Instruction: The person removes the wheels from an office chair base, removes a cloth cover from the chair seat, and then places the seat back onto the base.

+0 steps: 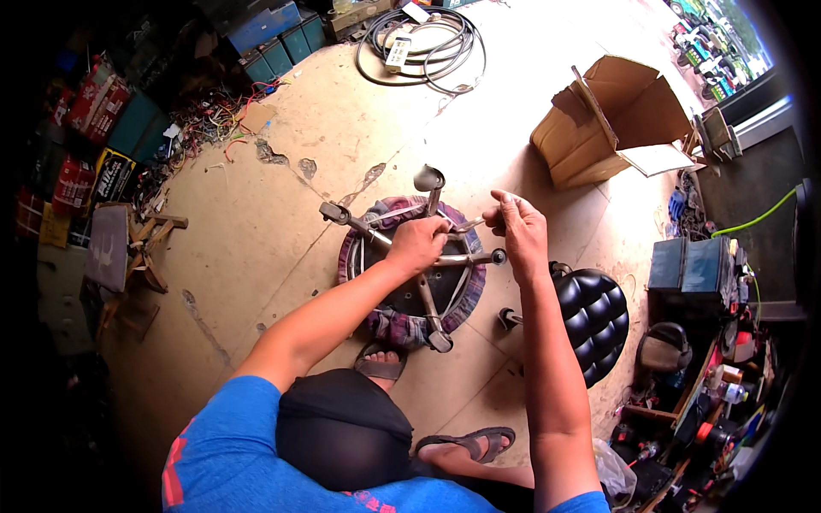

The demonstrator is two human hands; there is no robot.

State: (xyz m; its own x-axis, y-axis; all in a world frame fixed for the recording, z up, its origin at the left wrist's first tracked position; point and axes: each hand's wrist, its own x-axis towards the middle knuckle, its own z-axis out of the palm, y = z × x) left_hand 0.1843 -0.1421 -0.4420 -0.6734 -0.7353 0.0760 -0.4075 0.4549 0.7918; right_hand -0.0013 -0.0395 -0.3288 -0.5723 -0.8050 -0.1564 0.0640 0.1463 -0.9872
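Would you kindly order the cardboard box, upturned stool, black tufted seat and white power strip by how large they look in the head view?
Largest: upturned stool and cardboard box, too alike to rank.
Next: black tufted seat.
Smallest: white power strip.

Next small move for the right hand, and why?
I'd probably ease the right hand closer to the left hand: the left is at the middle of the upturned wheeled base, the right is off to its side, with a pale strip between them.
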